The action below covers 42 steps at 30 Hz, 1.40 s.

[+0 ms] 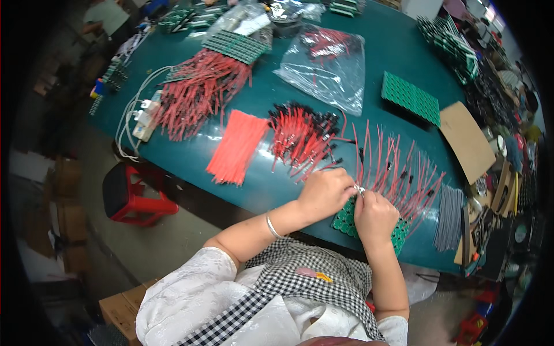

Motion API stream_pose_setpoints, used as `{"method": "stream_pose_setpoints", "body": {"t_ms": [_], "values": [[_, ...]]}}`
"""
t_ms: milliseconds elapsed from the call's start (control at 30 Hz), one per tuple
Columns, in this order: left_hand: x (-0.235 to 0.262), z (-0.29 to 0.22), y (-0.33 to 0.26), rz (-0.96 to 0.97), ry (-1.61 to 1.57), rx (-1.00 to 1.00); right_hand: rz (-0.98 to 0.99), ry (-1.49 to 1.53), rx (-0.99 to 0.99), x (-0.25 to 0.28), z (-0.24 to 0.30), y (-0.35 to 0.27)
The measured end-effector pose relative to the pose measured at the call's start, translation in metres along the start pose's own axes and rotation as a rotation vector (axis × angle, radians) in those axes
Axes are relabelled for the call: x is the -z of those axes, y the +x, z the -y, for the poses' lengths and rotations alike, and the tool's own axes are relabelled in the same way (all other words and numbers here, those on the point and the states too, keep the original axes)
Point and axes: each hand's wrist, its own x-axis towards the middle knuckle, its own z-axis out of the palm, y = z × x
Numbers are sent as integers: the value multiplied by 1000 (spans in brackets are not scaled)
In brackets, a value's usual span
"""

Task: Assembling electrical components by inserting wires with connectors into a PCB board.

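Observation:
My left hand (pixel 326 195) and my right hand (pixel 376 217) meet over the table's near edge, fingertips pinched together. Between them shows a small silvery piece (pixel 359 190), too small to name; which hand grips it is unclear. Beneath my hands lies a green circuit board panel (pixel 399 235), partly covered by them. Thin red wires (pixel 398 176) stand up and fan out beyond my right hand, some with black ends. Left of them rests a heap of red wires with black connectors (pixel 300 135). Farther left is a neat bundle of plain red wires (pixel 238 147).
A bundle of grey wires (pixel 449 218) lies at the right. Behind are a clear plastic bag (pixel 340 86) with red wires, a green board panel (pixel 410 98) and brown cardboard (pixel 468 143). A white power strip (pixel 144 121) sits on the left edge, above a red stool (pixel 138 193).

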Motion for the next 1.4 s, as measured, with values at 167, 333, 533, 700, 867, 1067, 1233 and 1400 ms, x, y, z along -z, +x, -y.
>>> {"method": "stream_pose_setpoints", "body": {"t_ms": [167,333,533,700,867,1067,1233,1400], "values": [[-8,0,-2,-26,-13,4,52,-12,1,2,-1,2],[-9,-1,-4,-47,-19,19,19,17,-5,12,7,0],[-15,-1,-1,-38,-70,-25,-47,222,-147,73,-2,-29],[-10,7,-3,-55,-89,-38,-83,740,-553,128,-29,-63],[17,-14,-11,49,-194,105,-279,1199,-784,103,-28,-98],[23,-36,-46,489,-824,281,103,1322,-757,50,9,-112],[11,-36,-57,483,-877,330,231,1091,-395,40,4,-102],[14,-43,-51,488,-570,62,127,1273,-542,45,-3,-81]]}}
